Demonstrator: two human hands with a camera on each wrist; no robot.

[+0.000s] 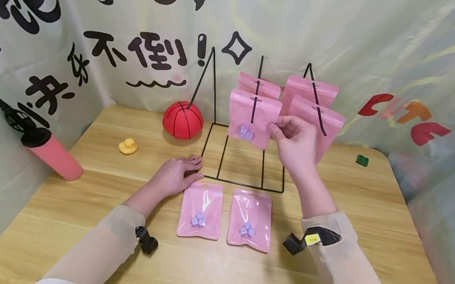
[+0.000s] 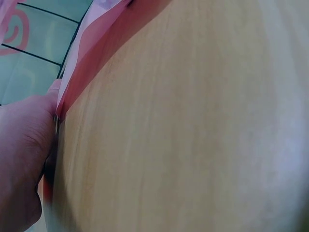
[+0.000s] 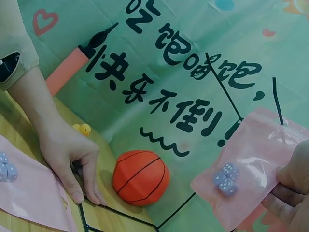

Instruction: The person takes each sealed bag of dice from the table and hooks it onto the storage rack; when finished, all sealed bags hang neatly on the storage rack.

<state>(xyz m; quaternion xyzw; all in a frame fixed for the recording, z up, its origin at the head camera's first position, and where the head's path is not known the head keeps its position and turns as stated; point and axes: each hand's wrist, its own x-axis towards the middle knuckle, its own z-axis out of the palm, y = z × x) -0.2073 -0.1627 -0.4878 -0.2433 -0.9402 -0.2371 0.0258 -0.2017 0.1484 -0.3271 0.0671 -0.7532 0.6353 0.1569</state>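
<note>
A black wire rack (image 1: 246,163) stands on the wooden table (image 1: 371,216) with several pink pouches hanging on its hooks. My right hand (image 1: 293,143) pinches the right edge of the front middle pouch (image 1: 252,117), which holds small purple dice (image 3: 226,178) and hangs on a hook. My left hand (image 1: 176,173) rests flat on the table with its fingers on the rack's base wire (image 3: 120,212). Two more pink pouches with dice (image 1: 200,210) (image 1: 250,219) lie flat in front of the rack.
A red basketball (image 1: 183,119) sits behind the rack's left side, a yellow duck (image 1: 127,146) to its left. A pink pump with a black handle (image 1: 45,148) leans at the table's left edge. A small green block (image 1: 362,160) lies at the back right. Printed cloth walls surround the table.
</note>
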